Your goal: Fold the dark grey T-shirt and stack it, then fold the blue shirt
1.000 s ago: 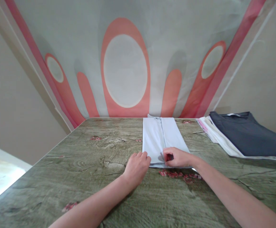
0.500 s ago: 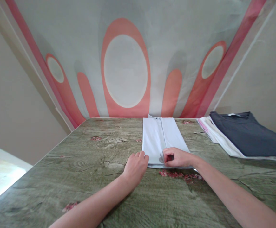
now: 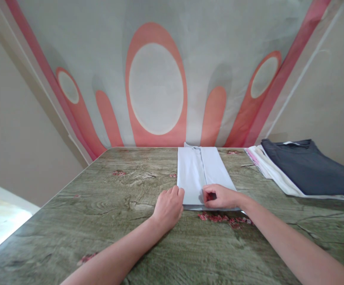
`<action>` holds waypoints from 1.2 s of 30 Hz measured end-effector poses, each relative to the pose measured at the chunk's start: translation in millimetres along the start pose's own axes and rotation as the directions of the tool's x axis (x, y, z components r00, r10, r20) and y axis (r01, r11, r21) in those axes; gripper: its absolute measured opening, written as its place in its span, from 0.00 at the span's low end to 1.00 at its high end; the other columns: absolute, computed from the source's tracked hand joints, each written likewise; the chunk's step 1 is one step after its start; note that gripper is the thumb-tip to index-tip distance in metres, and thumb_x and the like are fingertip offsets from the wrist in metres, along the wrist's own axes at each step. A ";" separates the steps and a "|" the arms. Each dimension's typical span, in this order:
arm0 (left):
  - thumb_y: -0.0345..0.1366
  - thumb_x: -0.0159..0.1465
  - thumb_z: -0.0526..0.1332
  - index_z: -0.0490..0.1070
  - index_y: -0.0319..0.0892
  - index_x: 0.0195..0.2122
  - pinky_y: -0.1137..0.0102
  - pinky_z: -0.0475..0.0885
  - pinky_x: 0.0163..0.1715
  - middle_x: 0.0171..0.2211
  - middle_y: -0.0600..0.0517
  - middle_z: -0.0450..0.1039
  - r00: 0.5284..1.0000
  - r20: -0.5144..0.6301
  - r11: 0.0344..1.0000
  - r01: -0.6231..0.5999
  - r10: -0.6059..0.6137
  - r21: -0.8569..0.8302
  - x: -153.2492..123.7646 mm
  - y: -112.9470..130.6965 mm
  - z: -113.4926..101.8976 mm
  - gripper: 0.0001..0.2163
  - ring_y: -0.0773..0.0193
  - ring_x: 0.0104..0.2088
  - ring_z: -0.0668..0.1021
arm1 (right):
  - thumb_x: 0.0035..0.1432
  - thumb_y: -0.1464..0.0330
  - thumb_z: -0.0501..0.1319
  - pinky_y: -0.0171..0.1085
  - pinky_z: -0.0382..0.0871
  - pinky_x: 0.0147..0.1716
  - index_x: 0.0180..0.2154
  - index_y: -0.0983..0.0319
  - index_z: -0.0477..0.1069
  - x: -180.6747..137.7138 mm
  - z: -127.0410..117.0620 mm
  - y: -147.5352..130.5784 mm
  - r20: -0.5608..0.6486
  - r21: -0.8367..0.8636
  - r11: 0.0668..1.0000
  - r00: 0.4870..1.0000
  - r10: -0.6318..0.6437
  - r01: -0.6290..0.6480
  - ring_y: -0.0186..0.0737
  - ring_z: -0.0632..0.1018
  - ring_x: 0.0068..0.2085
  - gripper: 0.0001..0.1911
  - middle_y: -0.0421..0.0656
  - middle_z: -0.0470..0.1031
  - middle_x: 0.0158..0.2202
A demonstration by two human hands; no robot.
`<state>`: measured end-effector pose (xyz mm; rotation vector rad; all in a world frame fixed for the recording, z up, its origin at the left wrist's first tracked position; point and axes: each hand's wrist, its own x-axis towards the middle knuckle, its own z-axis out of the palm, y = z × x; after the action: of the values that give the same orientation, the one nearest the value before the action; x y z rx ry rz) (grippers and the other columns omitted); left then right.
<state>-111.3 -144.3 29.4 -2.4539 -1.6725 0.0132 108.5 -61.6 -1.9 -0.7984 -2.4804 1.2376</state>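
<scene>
A pale blue-white folded shirt (image 3: pixel 191 168) lies flat on the table, a long layered edge running down its middle and a small raised flap at its far end. At its near left corner is my left hand (image 3: pixel 169 206), fingers curled over the edge, their tips hidden from me. My right hand (image 3: pixel 219 196) rests on the near end of the cloth, thumb and forefinger pinched together at the middle edge.
To the right lies a stack of folded clothes, a dark grey T-shirt (image 3: pixel 311 170) on top of white ones (image 3: pixel 274 174). The wood-patterned table (image 3: pixel 115 206) ends at a wall with a pink-and-grey printed covering (image 3: pixel 109 114).
My left hand has shifted very slightly up and left along the shirt's near left corner. My right hand and the shirt look nearly unchanged.
</scene>
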 end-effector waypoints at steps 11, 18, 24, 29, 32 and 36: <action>0.27 0.60 0.50 0.62 0.40 0.38 0.64 0.67 0.32 0.33 0.49 0.66 0.999 0.042 1.000 0.020 -0.019 -0.008 1.8 0.0 5.3 0.06 0.57 0.33 0.72 | 0.44 0.73 0.59 0.30 0.62 0.29 0.26 0.64 0.70 -0.6 1.1 -0.5 0.008 -0.022 1.000 1.000 -0.019 0.019 0.31 0.68 0.28 0.02 0.38 0.68 0.27; 0.27 0.60 0.51 0.64 0.40 0.37 0.65 0.68 0.34 0.35 0.48 0.66 1.000 0.028 1.000 0.006 -0.007 0.019 0.4 -1.6 -4.6 0.06 0.57 0.36 0.72 | 0.45 0.72 0.59 0.31 0.63 0.30 0.26 0.64 0.70 0.1 -0.2 -0.3 0.019 -0.030 1.000 1.000 -0.004 0.005 0.31 0.68 0.28 0.03 0.39 0.68 0.27; 0.29 0.61 0.52 0.67 0.38 0.35 0.66 0.68 0.31 0.32 0.46 0.69 0.995 0.084 0.998 0.062 -0.062 0.013 -1.3 -1.5 -6.5 0.05 0.57 0.33 0.74 | 0.47 0.70 0.60 0.31 0.63 0.30 0.27 0.64 0.71 -0.2 -1.0 -0.3 0.021 -0.034 0.999 1.000 0.004 -0.003 0.32 0.68 0.29 0.04 0.39 0.68 0.28; 0.27 0.61 0.51 0.69 0.35 0.34 0.64 0.69 0.28 0.30 0.44 0.70 0.988 0.145 0.998 0.052 -0.055 0.024 -2.5 2.0 1.3 0.07 0.55 0.31 0.75 | 0.47 0.70 0.60 0.32 0.64 0.32 0.28 0.64 0.71 -0.3 -0.5 0.4 0.025 -0.036 0.999 1.000 -0.008 0.008 0.34 0.70 0.31 0.04 0.40 0.69 0.29; 0.27 0.62 0.51 0.68 0.35 0.34 0.65 0.69 0.29 0.30 0.44 0.69 0.988 0.143 0.999 0.046 -0.050 0.027 -2.3 4.5 0.0 0.07 0.56 0.31 0.75 | 0.47 0.70 0.60 0.32 0.64 0.32 0.28 0.64 0.70 0.3 0.5 0.7 0.017 -0.032 0.999 1.000 -0.017 0.017 0.34 0.70 0.31 0.03 0.40 0.69 0.29; 0.25 0.61 0.50 0.67 0.38 0.37 0.65 0.70 0.29 0.36 0.45 0.68 0.996 0.084 1.000 -0.019 0.018 0.014 -0.8 5.0 -5.4 0.08 0.56 0.36 0.73 | 0.50 0.69 0.59 0.32 0.62 0.30 0.28 0.64 0.69 0.6 0.1 0.2 -0.014 0.017 1.000 1.000 -0.008 0.008 0.32 0.68 0.29 0.04 0.39 0.68 0.28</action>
<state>-106.4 -147.6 33.9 -2.4900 -1.6766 0.1331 108.0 -61.2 -2.2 -0.7897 -2.4563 1.2444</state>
